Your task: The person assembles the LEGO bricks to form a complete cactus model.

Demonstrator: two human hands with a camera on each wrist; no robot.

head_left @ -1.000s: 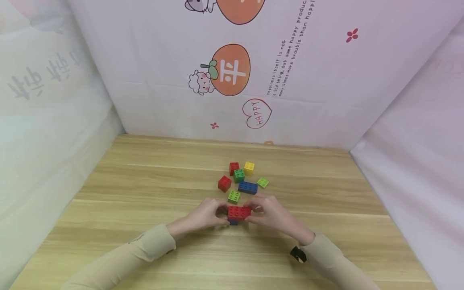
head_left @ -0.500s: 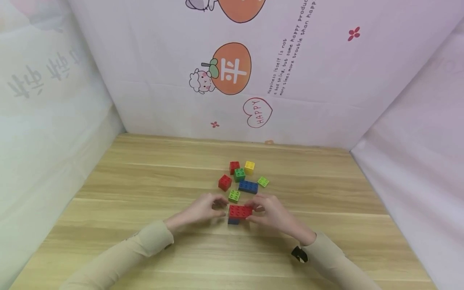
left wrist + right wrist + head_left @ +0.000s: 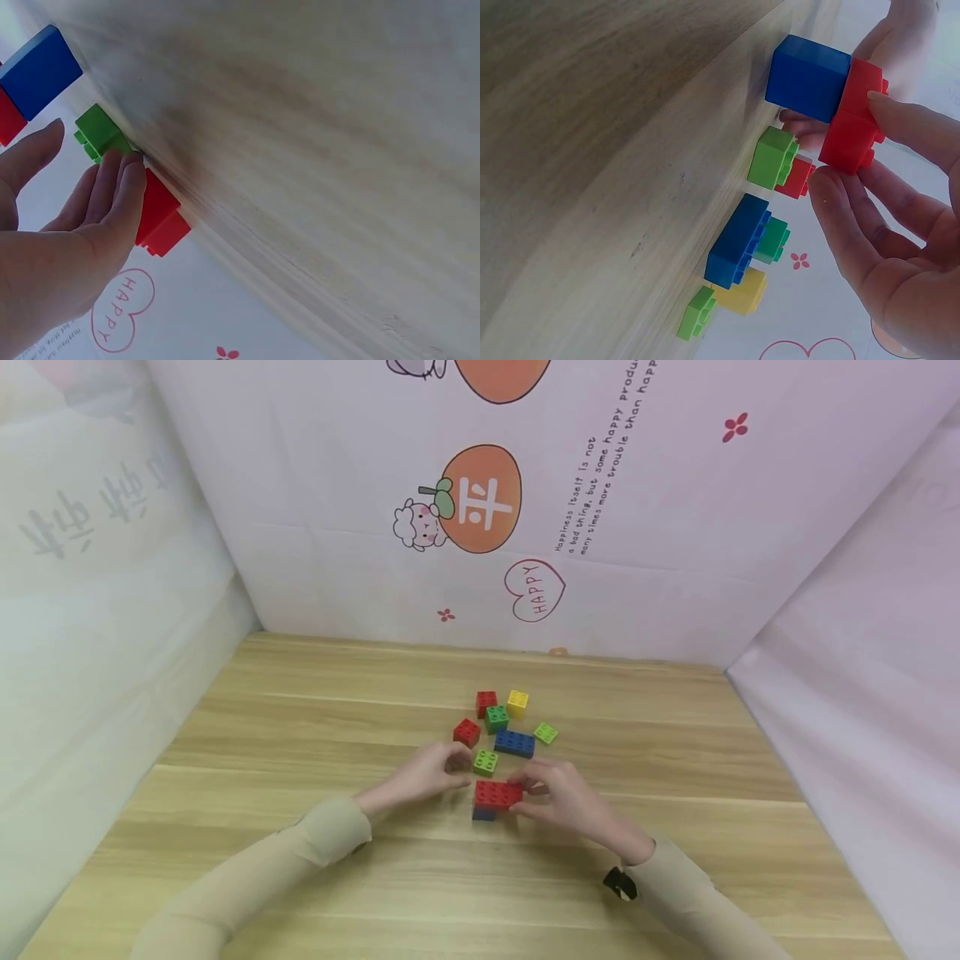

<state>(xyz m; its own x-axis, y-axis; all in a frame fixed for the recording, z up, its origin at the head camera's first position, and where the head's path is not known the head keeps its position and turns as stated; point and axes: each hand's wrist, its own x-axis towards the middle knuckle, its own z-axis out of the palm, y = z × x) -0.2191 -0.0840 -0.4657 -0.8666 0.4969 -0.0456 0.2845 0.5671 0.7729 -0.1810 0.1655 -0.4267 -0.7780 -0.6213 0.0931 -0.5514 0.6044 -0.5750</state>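
Observation:
In the head view, a long red brick [image 3: 495,794] lies on top of a smaller blue block [image 3: 483,815], jutting out past it to the right. My right hand [image 3: 561,797] holds the jutting end of the red brick between thumb and fingers; the right wrist view shows the same grip on the red brick [image 3: 849,124]. My left hand [image 3: 429,772] is off to the left of the stack with nothing in it, thumb and fingers apart. Its fingertips are close to a lime green brick [image 3: 486,762], and in the left wrist view they overlap that green brick [image 3: 97,133].
Behind the lime brick lie a long blue brick [image 3: 514,742], a green brick [image 3: 497,719], a yellow brick [image 3: 517,702], a flat lime brick [image 3: 546,732] and two red bricks, one at the left [image 3: 467,732]. White printed cloth [image 3: 637,610] walls the wooden table [image 3: 300,710].
My left hand has let go of the stack's left side and moved back and up toward the lime brick. My right hand keeps its grip on the red brick.

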